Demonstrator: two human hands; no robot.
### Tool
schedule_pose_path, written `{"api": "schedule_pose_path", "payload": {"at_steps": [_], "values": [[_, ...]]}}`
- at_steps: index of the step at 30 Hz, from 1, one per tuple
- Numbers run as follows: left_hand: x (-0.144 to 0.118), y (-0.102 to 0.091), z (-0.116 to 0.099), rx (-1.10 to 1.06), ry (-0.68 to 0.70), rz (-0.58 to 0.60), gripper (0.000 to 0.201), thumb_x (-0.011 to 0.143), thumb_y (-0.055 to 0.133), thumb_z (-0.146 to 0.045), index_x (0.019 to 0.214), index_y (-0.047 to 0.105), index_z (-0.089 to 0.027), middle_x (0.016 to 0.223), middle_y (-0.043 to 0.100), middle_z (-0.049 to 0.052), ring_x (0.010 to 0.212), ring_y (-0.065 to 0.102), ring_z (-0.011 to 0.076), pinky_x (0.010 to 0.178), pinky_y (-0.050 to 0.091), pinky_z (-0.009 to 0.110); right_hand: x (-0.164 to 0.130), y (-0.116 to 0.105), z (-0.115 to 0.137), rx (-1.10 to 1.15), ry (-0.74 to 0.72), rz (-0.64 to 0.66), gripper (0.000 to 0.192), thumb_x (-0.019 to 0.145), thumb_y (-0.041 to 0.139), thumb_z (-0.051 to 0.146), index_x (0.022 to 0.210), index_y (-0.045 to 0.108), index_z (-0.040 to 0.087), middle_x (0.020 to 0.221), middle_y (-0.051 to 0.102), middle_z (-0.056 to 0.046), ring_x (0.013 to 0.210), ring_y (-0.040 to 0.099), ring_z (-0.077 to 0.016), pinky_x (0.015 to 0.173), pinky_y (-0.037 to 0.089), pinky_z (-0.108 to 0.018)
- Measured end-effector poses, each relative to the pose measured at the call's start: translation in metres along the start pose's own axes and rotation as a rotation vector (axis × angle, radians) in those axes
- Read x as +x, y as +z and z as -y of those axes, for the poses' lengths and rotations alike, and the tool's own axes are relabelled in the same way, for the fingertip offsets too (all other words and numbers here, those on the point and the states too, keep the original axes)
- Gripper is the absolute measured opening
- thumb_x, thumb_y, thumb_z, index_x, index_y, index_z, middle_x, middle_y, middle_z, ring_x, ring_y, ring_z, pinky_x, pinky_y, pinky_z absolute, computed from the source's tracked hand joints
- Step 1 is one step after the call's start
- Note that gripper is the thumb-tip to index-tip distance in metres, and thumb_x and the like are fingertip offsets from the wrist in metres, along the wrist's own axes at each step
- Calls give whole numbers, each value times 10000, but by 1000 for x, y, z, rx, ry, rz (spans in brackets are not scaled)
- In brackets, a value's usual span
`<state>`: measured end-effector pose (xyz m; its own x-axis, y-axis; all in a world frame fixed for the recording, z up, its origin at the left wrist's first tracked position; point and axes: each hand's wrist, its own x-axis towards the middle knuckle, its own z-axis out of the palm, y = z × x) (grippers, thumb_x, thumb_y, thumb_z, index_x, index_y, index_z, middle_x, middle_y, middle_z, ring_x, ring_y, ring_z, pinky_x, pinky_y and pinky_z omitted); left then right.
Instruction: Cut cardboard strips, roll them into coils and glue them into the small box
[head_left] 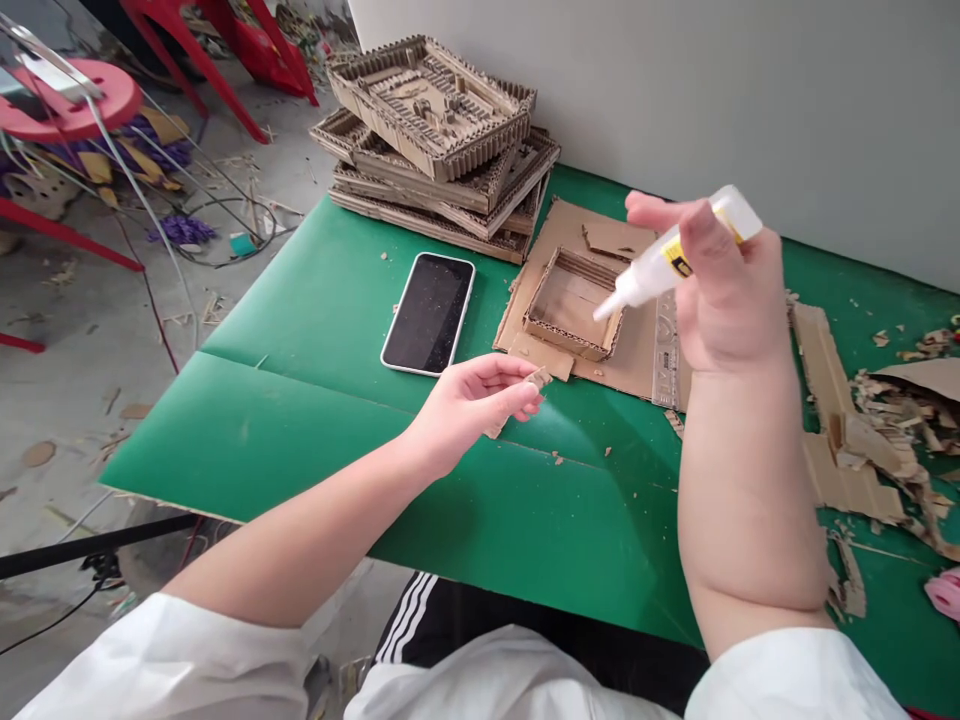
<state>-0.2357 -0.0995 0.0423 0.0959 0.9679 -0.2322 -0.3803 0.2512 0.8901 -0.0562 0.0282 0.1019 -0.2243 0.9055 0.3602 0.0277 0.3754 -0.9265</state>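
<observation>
My left hand (491,400) pinches a small piece of cardboard (538,378) between thumb and fingers, over the green table. Raised on the other side, my right hand (731,275) is wrapped round a white glue bottle (652,272) with a yellow label. Its nozzle points down and to the left. Below the nozzle sits a small open cardboard box (574,335) with corrugated walls, resting on a flat cardboard sheet (637,368). The nozzle tip and the cardboard piece are apart. A clear ruler (665,350) lies on the sheet near my right wrist.
A phone (429,312) lies face up left of the sheet. Behind it rises a stack of cardboard trays (442,150). Torn cardboard scraps (877,440) cover the table's right side. A red stool (82,100) with cables stands at the left, beyond the green table's (247,420) edge.
</observation>
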Motion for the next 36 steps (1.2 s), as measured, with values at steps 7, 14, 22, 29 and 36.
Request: {"api": "schedule_pose_path", "payload": {"at_steps": [7,14,22,29,36], "values": [[1,1,0,16,-2,-27,279,658,785,-344,830,684,-148,678,672,14,624,631,121,616,518,250,-8,15,6,-112,55,-78,482,707,604,660,609,657,191,583,614,-9,521,565,-110,486,447,-272],[1,1,0,-7,13,-58,296,631,798,-347,828,690,-154,674,677,8,625,633,127,625,519,270,-27,37,26,-198,-108,-42,480,769,557,629,533,567,212,491,512,28,456,473,-83,429,346,-256],[-1,1,1,5,26,-54,284,612,817,-319,819,708,-158,684,691,12,614,633,122,619,526,257,-40,44,37,-308,-263,-25,501,816,514,602,495,484,218,478,484,31,474,465,-87,467,339,-279],[-1,-1,1,-29,25,-19,250,619,823,-294,812,718,-174,709,701,1,630,633,99,605,513,206,-41,47,33,-244,-335,4,505,824,562,523,457,424,205,431,417,41,458,434,-82,445,259,-283],[-2,-2,2,-36,10,-15,261,622,826,-313,818,723,-174,706,701,7,623,634,97,551,495,177,-38,50,23,-225,-438,20,500,831,571,485,458,425,186,426,380,58,433,409,-52,419,247,-243]]}}
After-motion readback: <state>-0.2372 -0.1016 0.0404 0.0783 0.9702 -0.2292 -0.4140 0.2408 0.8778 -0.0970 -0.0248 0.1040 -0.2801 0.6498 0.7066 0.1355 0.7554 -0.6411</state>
